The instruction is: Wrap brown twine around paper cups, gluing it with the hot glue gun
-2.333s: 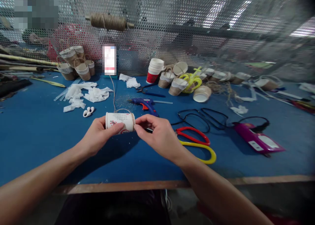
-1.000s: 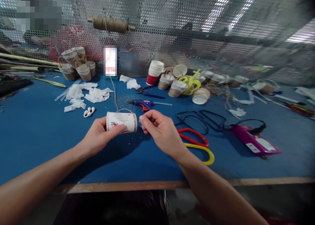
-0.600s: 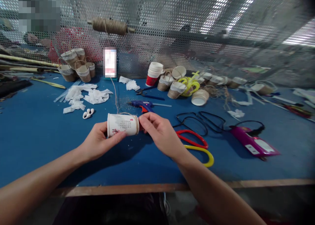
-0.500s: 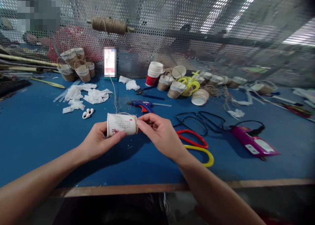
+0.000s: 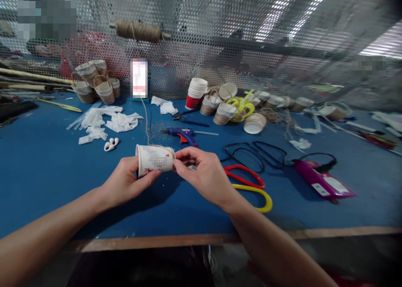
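A white printed paper cup point(image 5: 153, 159) lies on its side in the air above the blue table. My left hand point(image 5: 130, 178) is closed round its rim end, thumb along the near side. At the cup's base end, my right hand point(image 5: 196, 165) has thumb and forefinger pressed against the edge; its other fingers are curled and partly hidden. Jute twine point(image 5: 146, 125) runs from the spool point(image 5: 138, 30) on the mesh down to the cup and along its base end. Just behind the hands lies a blue glue gun point(image 5: 180, 133).
Red-and-yellow-handled scissors point(image 5: 266, 199) lie beside my right wrist. Behind stand stacked paper cups point(image 5: 196, 94) and twine-covered little baskets point(image 5: 105, 90). A purple power strip point(image 5: 325, 180) with black cable is at right. White fabric scraps point(image 5: 124, 121) and pliers point(image 5: 191, 121) lie farther back.
The cup has turned in my left hand, its print shifting and the rim end tipping toward me. My right fingers came off the base end, then returned to it.
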Motion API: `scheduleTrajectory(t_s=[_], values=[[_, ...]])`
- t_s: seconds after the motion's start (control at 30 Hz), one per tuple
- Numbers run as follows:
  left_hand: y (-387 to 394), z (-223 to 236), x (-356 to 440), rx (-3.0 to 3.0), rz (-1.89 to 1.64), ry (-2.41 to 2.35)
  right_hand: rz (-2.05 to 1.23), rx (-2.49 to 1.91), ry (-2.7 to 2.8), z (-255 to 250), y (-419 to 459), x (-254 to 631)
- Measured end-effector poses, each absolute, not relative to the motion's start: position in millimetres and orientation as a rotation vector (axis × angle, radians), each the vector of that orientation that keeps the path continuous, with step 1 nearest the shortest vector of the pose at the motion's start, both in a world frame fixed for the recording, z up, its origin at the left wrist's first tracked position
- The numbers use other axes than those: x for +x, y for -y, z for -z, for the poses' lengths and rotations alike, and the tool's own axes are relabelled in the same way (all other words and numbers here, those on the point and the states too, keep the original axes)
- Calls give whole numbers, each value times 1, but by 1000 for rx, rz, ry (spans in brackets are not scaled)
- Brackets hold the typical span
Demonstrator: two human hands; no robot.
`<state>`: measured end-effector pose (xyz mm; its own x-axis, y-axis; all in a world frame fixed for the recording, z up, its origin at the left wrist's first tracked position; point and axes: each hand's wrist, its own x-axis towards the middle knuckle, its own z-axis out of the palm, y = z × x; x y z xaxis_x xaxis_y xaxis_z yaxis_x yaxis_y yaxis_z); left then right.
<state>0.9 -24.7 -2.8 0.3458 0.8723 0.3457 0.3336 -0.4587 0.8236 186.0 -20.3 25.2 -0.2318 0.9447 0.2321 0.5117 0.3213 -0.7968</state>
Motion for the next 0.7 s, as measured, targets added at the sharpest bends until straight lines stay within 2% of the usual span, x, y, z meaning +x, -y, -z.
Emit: scheduleTrajectory(t_s=[0.2,0.37,0.7], values=[[26,1,3,1831,-1057,-1080,-840,-1274,1856,-29,21,186],[27,1,4,1731,-1057,-1102,-766,-1253,1904,-30,23,184],[27,1,5,1907,-1090,-1043,-757,-1254,1906,-26,23,183]])
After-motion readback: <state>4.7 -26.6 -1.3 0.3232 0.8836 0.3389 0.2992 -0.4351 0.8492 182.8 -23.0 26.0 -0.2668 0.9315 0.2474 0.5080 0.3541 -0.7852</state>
